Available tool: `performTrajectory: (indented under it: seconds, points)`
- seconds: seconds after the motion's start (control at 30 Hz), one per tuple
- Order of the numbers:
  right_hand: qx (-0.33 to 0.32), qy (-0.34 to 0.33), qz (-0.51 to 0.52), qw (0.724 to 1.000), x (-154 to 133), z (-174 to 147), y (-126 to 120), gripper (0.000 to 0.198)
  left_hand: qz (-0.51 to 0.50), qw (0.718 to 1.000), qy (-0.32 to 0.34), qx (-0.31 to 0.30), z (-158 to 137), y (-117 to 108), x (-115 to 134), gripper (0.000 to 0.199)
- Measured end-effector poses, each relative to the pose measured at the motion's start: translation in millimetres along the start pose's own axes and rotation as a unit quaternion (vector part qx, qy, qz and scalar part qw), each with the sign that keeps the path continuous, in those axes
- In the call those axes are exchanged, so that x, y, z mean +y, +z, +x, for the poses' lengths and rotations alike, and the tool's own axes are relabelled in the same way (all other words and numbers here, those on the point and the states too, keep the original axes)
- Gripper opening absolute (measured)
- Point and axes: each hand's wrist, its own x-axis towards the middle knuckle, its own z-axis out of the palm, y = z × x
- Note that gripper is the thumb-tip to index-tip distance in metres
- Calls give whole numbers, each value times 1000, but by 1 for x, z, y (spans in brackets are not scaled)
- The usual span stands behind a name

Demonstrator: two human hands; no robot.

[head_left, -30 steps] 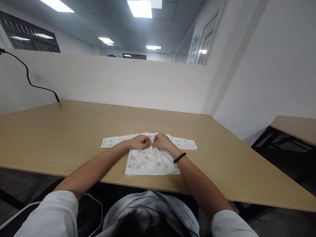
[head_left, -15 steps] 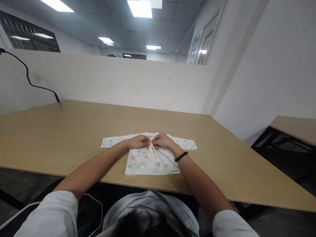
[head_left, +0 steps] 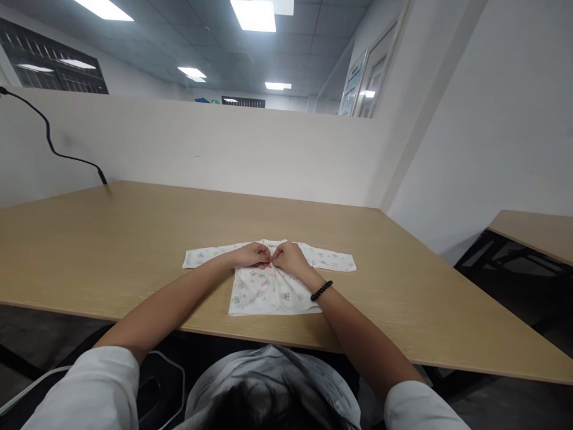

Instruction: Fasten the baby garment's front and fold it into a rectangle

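Head view: your left hand (head_left: 251, 255) and right hand (head_left: 289, 257) meet at the front placket of the baby shirt (head_left: 268, 280), fingers pressed together, pinching fabric near its collar. The shirt lies flat on the wooden table (head_left: 134, 239), sleeves spread, near the table's front edge. The shirt's print is too small to read. A beaded bracelet (head_left: 321, 290) circles your right wrist.
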Motion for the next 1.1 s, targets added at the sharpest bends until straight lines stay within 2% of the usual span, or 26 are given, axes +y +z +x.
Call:
performTrajectory:
  seconds: [0.13,0.23,0.37,0.43,0.5,0.6,0.8,0.97,1.1]
  points:
    - [21,-17,-14,1000,-4,-3,-1,11,-73,997,2,40,8,-2,-9,27]
    - [27,-4,-3,1000,-2,-2,2,9,-107,992,-2,68,10,-3,-10,27]
    - [20,35,100,994,5,4,4,10,-131,985,-7,114,10,-1,-6,26]
    - [-10,70,197,978,9,7,3,11,-137,982,-12,132,9,0,-4,27]
    - [-42,110,300,947,11,9,2,12,-144,979,-19,140,9,1,-4,28]
    - [-61,154,391,905,12,11,1,15,-150,980,-25,131,11,0,-6,33]
    - [-74,183,417,887,17,12,6,17,-156,981,12,114,15,0,-9,35]
    - [-86,181,413,888,20,12,7,15,-104,987,-20,121,14,2,-10,30]
    - [-94,176,397,896,20,12,6,15,-104,987,-28,119,11,1,-12,37]
